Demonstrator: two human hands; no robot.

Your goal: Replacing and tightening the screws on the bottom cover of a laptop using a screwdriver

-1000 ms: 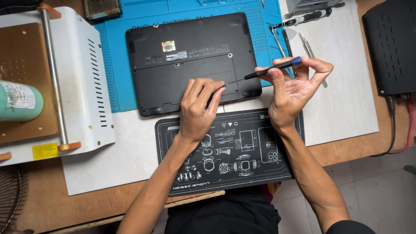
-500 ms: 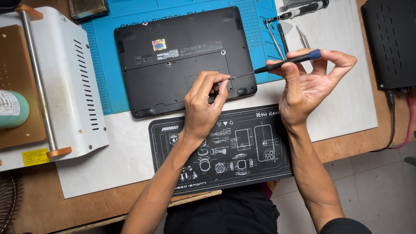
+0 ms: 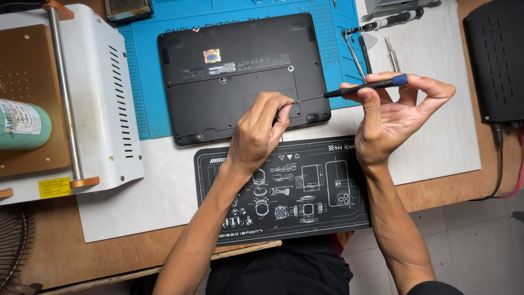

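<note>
Head view, looking straight down at the desk [image 3: 436,180]: a black laptop [image 3: 240,71] lies bottom-up on the blue mat [image 3: 142,82], far of a black parts mat [image 3: 305,191]. Right hand [image 3: 390,117] has its fingers closed on a slim screwdriver [image 3: 365,86], held nearly level with the blue cap at the right end and the tip reaching left to the laptop's near right edge. Left hand [image 3: 259,131] sits right there, fingers pinched together at the tip; whether a screw is between them is too small to tell. Spare tools [image 3: 382,22] lie far right on the white sheet, a white metal machine [image 3: 103,98] stands left, and a black box [image 3: 496,60] sits at the right edge. Risk from here, as I read it: the driver lies so flat that the tip could skate off and scratch the case, or nick the left fingertips crowding it. A tiny screw could also drop and roll off toward the gap between mats.
</note>
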